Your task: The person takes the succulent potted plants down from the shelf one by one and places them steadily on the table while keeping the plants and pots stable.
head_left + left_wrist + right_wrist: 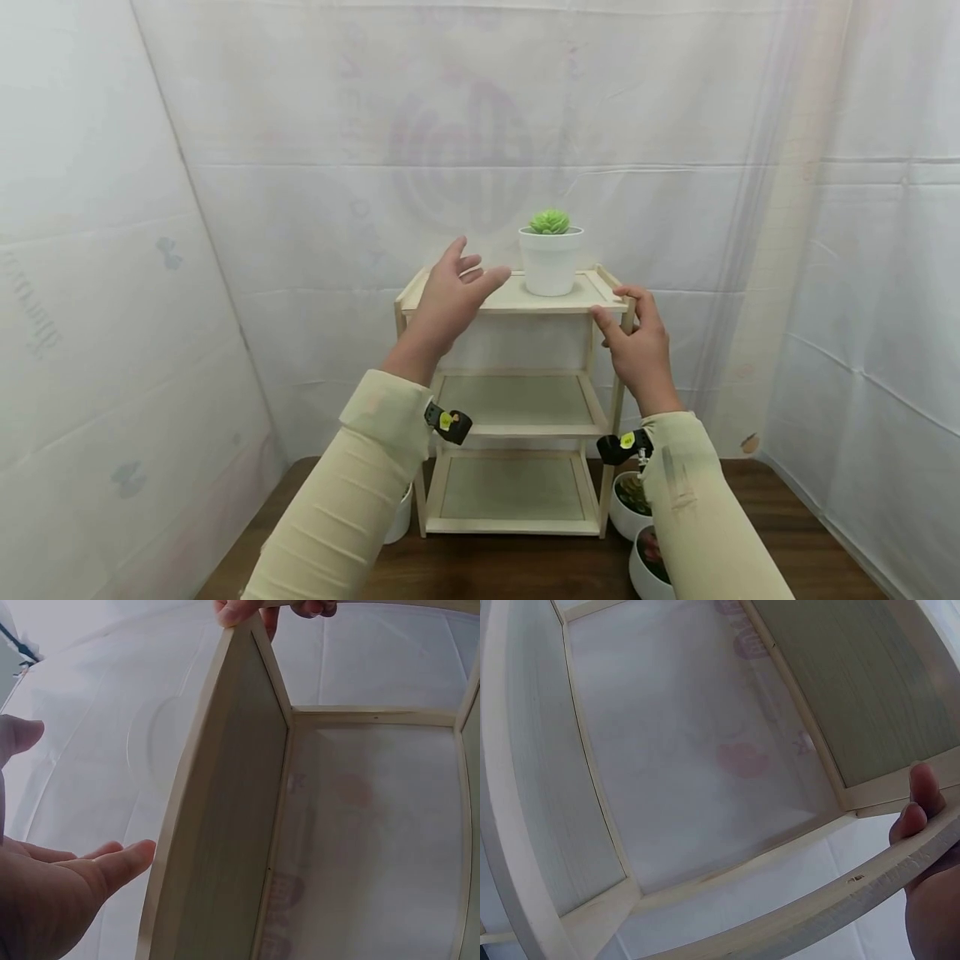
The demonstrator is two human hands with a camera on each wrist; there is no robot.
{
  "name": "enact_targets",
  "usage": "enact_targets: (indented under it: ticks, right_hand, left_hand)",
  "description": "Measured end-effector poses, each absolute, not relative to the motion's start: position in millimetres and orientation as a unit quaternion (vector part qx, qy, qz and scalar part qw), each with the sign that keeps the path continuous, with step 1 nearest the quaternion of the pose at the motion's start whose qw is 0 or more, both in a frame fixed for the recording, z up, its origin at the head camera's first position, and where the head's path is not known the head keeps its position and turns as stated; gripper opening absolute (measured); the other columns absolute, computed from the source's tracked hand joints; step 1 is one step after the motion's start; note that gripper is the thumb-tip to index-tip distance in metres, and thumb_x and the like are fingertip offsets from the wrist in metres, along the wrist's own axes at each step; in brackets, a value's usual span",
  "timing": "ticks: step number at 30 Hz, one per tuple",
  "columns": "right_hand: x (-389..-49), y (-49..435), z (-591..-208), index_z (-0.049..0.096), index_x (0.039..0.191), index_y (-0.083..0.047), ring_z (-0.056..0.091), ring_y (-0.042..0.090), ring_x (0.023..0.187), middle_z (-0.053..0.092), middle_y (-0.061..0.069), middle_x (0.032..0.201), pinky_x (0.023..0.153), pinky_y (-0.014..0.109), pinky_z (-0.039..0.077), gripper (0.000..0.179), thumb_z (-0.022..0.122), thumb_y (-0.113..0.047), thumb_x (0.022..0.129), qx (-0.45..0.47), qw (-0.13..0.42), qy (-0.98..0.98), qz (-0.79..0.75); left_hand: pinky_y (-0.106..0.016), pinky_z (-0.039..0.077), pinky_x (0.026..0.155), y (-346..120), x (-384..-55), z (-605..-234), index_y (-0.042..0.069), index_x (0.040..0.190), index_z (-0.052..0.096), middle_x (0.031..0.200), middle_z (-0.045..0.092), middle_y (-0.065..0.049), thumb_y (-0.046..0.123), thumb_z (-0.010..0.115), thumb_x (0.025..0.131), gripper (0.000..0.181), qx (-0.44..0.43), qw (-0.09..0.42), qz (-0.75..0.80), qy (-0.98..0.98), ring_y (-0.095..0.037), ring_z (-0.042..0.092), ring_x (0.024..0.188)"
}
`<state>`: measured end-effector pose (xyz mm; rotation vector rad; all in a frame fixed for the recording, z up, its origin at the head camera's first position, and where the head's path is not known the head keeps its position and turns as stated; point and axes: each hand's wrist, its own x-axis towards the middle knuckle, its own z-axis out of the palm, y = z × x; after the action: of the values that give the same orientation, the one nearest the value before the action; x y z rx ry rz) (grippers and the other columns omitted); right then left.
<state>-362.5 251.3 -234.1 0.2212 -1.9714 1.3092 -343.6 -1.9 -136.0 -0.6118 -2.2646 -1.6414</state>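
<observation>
A three-tier wooden shelf (517,433) stands upright on the table. On its top tier, right of centre, sits a white pot (551,265) with a green artificial succulent (551,222). My left hand (453,296) hovers by the left part of the top tier, fingers spread and holding nothing, apart from the pot. In the left wrist view, that hand (52,892) is beside the top board (217,795). My right hand (641,348) grips the shelf's front right corner; the right wrist view shows its fingertips (924,787) round the wooden post (840,889).
Two white potted succulents stand on the table right of the shelf, one behind (628,517) and one nearer (648,575), partly covered by the right forearm. Another white pot (401,518) is at the lower left, mostly hidden. White cloth (315,192) hangs behind and at both sides.
</observation>
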Motion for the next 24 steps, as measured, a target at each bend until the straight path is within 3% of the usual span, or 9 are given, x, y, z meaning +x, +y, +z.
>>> enact_targets:
  ticks: [24]
  right_hand:
    - [-361,251,-232,0.043,0.136,-0.026,0.061,0.016,0.073,0.048,0.001,0.144,0.065,0.032,0.05,0.057,0.06,-0.054,0.09,0.093,0.371,-0.762,0.522]
  left_hand:
    - [-0.042,0.038,0.112,18,-351,-127,0.024,0.157,0.01,0.158,0.031,-0.003,0.05,0.068,0.085,0.096,-0.187,0.114,-0.526,-0.822,-0.02,0.036,0.143]
